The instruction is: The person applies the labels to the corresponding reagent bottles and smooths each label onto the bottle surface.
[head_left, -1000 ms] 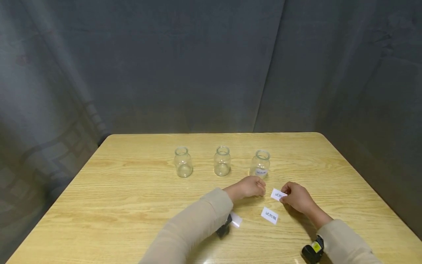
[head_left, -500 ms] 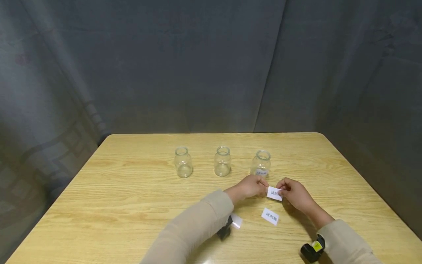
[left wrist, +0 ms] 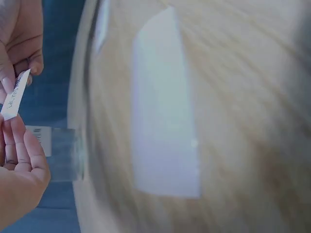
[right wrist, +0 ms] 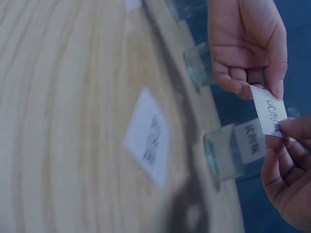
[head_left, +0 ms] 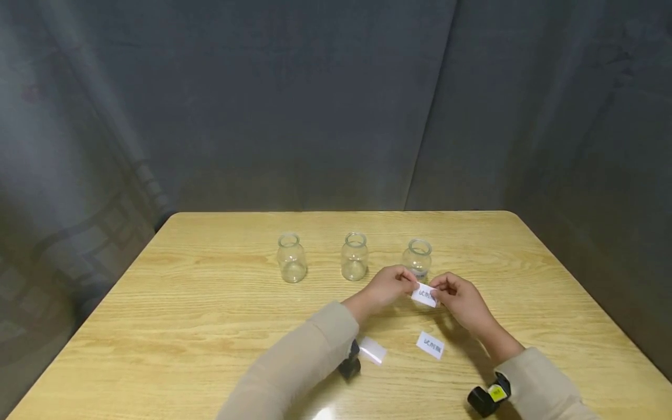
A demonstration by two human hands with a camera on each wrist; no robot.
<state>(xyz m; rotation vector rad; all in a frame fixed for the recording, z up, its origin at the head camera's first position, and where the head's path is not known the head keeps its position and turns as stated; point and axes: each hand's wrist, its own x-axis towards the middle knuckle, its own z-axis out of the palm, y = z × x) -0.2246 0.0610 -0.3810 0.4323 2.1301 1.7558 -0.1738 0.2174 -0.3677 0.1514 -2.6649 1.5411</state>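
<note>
1. While fingers of the left hand pinch a white card, the right hand pinches its other end.
2. That card is in the frame's lower right, near a jar.

A pale yellow wood-grain tabletop fills the lower frame. Near centre, upright in a row, stand a clear glass jar, a second clear glass jar and, rightmost, a white-labelled glass jar. Lower down lie a white card with dark characters and, left of it, a glossy white card.
</note>
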